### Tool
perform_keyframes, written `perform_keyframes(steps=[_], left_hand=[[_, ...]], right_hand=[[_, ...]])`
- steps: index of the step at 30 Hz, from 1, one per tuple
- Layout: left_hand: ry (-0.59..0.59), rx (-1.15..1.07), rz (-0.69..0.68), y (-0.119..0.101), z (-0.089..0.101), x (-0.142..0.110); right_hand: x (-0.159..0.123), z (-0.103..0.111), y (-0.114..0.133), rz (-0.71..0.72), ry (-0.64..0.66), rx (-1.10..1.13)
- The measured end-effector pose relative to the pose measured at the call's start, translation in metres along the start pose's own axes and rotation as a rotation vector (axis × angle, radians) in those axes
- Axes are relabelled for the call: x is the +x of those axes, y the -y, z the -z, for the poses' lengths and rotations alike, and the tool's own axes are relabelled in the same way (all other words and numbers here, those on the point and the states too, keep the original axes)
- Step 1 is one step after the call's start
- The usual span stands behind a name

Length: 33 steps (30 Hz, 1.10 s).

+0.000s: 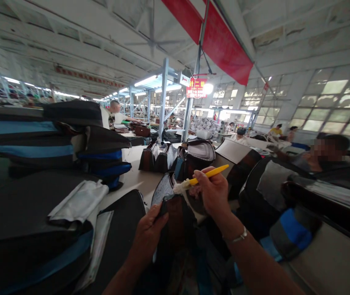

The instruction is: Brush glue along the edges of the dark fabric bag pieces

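Observation:
A yellow-handled brush (213, 171) with pale, shaggy bristles is pinched in my right hand (214, 192). Its bristle end points left, at the upper edge of a dark brown and black bag piece (176, 221) with a light patterned lining. My left hand (150, 225) grips the near left side of that piece, thumb on top. Whether the bristles touch the edge I cannot tell. Just beyond stand several similar dark bag pieces (159, 157) with pale linings. The lower part of the held piece is lost in shadow.
Tall stacks of black and blue bag pieces (55, 135) rise on the left. A large dark piece with a folded white sheet (78, 200) lies nearer. More bags (273, 188) crowd the right, beside a seated person (325, 151). The pale tabletop (133, 159) shows between stacks; a metal post (164, 102) stands behind.

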<state>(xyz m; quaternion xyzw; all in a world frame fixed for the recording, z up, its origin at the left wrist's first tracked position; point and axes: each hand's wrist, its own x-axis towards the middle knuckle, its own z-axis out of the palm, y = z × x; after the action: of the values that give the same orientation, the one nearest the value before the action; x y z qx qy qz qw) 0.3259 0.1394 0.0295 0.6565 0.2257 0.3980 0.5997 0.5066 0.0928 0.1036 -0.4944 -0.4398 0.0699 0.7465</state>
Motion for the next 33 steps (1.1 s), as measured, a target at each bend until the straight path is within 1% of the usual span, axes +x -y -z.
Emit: perform_keyframes(steps=[2,4,6,7,8,10,12,14,17,19,21,22,24,25,26,28,30,31,32,33], left_hand=[[0.003,-0.017,-0.016,0.0,-0.001,0.001],[0.026,-0.032,-0.007,0.0,-0.002,0.001],[0.041,-0.02,0.018,-0.001,-0.003,-0.001],[0.041,-0.006,0.026,-0.001,-0.004,-0.001],[0.037,0.006,0.026,-0.002,-0.004,-0.002],[0.023,0.015,0.01,-0.003,-0.003,-0.002],[0.013,0.01,-0.004,-0.004,-0.002,-0.002],[0.019,0.028,-0.013,-0.004,0.0,-0.001],[0.036,0.114,-0.051,-0.003,0.0,0.0],[0.038,0.197,-0.098,-0.003,-0.002,0.0],[0.027,0.278,-0.149,-0.004,-0.005,0.001],[0.018,0.31,-0.167,-0.005,-0.006,0.001],[-0.015,0.364,-0.19,-0.006,-0.01,0.002],[-0.035,0.391,-0.201,-0.006,-0.011,0.002],[-0.055,0.418,-0.221,-0.005,-0.012,0.003],[-0.094,0.48,-0.303,-0.003,-0.015,0.003],[-0.147,0.57,-0.437,0.002,-0.018,0.004],[-0.186,0.634,-0.517,0.004,-0.02,0.005],[-0.229,0.72,-0.602,0.006,-0.022,0.005],[-0.264,0.816,-0.684,0.008,-0.024,0.006]], right_hand=[[-0.005,-0.002,0.002,-0.002,0.091,-0.038],[-0.008,-0.002,0.004,0.03,0.151,-0.186],[-0.008,0.001,0.006,0.087,0.117,-0.331],[-0.008,0.004,0.008,0.119,0.075,-0.375],[-0.008,0.007,0.009,0.143,0.027,-0.392],[-0.007,0.011,0.008,0.149,-0.041,-0.359],[-0.007,0.015,0.005,0.107,-0.034,-0.312],[-0.005,0.019,0.003,0.075,-0.017,-0.344],[-0.001,0.022,0.011,0.122,-0.085,-0.442],[-0.001,0.017,0.022,0.154,-0.104,-0.383],[-0.004,0.008,0.031,0.149,-0.04,-0.272],[-0.005,0.003,0.032,0.144,0.015,-0.246],[-0.006,-0.003,0.03,0.151,0.127,-0.298],[-0.004,-0.005,0.028,0.168,0.156,-0.362],[-0.002,-0.004,0.025,0.194,0.156,-0.43],[0.005,0.0,0.025,0.242,0.084,-0.519],[0.011,0.004,0.031,0.26,-0.009,-0.496],[0.012,0.005,0.036,0.257,-0.031,-0.46],[0.012,0.005,0.041,0.247,-0.026,-0.429],[0.011,0.004,0.046,0.233,0.006,-0.412]])
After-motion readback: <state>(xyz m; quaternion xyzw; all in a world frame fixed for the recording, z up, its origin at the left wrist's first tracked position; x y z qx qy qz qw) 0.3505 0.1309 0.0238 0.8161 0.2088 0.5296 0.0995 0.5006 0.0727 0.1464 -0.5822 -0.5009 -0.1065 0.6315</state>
